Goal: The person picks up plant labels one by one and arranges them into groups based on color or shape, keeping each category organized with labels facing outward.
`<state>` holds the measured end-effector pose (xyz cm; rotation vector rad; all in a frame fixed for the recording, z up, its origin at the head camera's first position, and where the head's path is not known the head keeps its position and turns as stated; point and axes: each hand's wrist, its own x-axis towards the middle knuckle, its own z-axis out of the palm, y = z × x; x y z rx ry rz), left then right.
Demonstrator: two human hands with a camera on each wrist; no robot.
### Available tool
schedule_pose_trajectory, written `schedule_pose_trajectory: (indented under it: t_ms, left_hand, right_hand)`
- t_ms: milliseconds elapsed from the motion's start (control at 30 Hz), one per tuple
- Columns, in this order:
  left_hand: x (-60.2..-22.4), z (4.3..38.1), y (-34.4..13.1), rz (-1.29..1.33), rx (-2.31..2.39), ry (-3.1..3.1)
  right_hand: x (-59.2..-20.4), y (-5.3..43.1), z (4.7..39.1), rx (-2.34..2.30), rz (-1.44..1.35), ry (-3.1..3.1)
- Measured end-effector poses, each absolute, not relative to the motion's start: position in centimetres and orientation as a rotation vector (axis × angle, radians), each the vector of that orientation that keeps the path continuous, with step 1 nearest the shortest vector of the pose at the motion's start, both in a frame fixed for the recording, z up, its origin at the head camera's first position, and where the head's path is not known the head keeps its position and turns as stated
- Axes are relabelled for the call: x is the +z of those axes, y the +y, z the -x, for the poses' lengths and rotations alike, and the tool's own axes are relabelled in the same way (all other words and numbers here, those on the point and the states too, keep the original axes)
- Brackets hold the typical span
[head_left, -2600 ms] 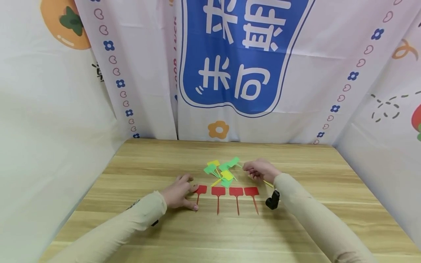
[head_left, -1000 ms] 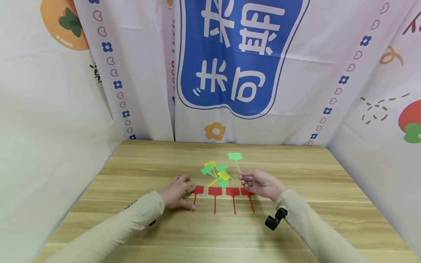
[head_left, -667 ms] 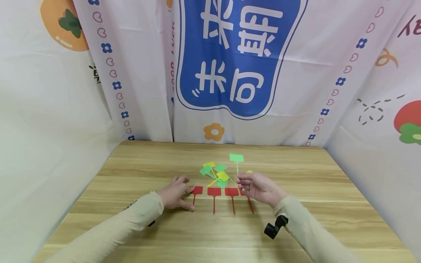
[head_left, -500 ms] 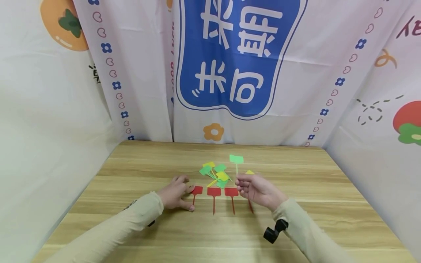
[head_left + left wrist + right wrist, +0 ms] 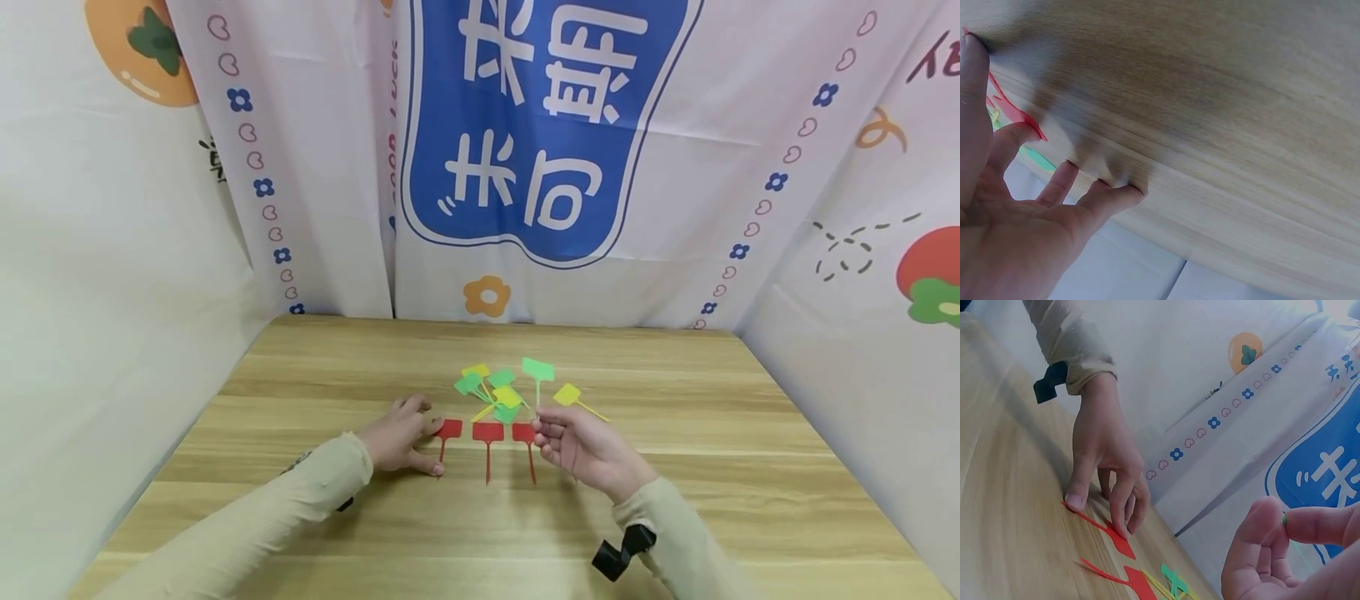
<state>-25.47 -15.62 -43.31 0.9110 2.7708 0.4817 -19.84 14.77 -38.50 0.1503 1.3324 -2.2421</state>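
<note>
One green tag, mid-frame, is pinched by the right hand.
Below, three red tags are clearly seen, one touched by the spread left hand; at left, at least five others are piled.

Printed cloth on three sides of a wood-grain table suggests a booth.

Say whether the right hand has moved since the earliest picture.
Yes: the right hand has come toward the head camera, away from the printed orange flower.
</note>
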Motion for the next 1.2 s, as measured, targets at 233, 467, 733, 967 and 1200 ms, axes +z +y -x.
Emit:
schedule_pose_trajectory:
  t_ms: [233,467,733,967,1200]
  left_hand:
    - [-43.5,25.6,-15.7,-0.921,0.477,2.773]
    - [-43.5,25.6,-15.8,-0.934,0.487,2.766]
    - [-43.2,25.5,-15.8,-0.935,0.499,2.756]
    - [-43.2,25.5,-15.8,-0.934,0.502,2.756]
    - [-43.0,25.4,-15.9,-0.959,0.527,2.753]
  right_hand:
    - [-38.7,13.8,18.1,-2.276,-0.136,1.295]
    - [-38.9,13.2,16.4,-2.323,-0.167,1.284]
    - [-39.3,12.9,15.2,-2.333,-0.157,1.328]
    - [-40.0,12.4,14.9,-2.327,-0.189,1.377]
    - [-40.7,11.4,14.7,-2.300,-0.198,1.422]
